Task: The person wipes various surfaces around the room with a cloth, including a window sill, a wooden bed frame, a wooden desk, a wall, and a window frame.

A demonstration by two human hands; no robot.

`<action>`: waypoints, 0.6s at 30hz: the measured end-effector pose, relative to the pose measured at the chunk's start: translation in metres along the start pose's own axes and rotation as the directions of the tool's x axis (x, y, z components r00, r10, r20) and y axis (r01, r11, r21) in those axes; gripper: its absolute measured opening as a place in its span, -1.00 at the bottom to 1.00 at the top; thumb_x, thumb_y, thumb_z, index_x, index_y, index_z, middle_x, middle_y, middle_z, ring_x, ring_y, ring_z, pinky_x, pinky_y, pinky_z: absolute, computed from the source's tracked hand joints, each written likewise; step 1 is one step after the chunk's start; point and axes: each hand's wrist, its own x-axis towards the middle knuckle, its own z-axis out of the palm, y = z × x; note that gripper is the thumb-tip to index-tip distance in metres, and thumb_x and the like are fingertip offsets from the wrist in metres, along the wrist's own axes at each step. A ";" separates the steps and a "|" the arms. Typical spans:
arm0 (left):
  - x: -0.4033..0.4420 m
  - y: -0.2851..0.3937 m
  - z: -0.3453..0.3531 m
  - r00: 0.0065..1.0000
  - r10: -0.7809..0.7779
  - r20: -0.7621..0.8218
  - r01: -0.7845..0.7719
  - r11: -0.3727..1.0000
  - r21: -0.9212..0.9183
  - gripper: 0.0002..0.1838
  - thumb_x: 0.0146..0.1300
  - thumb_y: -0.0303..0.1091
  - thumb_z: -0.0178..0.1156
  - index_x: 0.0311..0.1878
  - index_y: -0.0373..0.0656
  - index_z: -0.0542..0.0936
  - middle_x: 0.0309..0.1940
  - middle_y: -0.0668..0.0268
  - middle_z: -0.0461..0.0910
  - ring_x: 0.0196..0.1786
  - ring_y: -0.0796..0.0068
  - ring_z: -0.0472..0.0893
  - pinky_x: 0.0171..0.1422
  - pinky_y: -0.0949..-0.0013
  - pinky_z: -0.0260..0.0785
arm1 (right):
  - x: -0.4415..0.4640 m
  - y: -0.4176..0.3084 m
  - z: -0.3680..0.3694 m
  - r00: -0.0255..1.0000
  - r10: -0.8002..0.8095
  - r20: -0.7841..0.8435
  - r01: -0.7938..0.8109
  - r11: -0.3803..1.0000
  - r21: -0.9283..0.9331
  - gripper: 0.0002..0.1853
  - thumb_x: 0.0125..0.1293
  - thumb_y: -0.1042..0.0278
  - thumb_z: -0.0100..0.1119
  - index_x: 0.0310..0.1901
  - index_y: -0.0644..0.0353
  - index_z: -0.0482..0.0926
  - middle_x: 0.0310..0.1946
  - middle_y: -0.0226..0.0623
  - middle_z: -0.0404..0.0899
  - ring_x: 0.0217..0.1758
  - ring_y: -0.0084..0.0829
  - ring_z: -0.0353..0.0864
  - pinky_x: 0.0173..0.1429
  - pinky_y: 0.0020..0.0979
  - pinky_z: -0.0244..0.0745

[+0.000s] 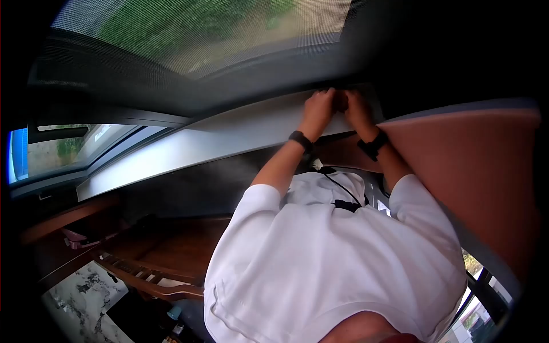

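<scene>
Both arms reach forward from white sleeves to a pale sill or ledge [251,121] under a screened window. My left hand [320,108], with a black band on the wrist, is closed, its fingers curled at the ledge's back edge. Right beside it my right hand [358,111], also wearing a dark wristband, is closed too. A small dark reddish patch shows between the two hands; shadow hides what it is. What the fingers hold, if anything, cannot be made out.
A mesh-screened window [200,40] spans the top. To the right rises a reddish-brown padded panel [469,171]. Lower left are a wooden shelf with a slatted rail [148,274] and a marble-patterned surface [86,300]. A smaller window [63,148] is at far left.
</scene>
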 end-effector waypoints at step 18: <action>-0.047 0.068 0.006 0.994 0.101 0.050 -0.102 0.995 0.012 -0.79 0.19 -0.46 0.18 -0.09 -0.18 0.57 -0.21 0.13 0.69 -0.11 0.01 0.65 -0.11 0.06 0.57 | -0.073 0.016 -0.046 0.997 -0.074 0.000 0.073 0.990 -0.124 -0.66 0.16 0.66 0.21 0.01 0.30 0.53 -0.01 0.02 0.55 0.08 0.07 0.54 0.13 -0.07 0.51</action>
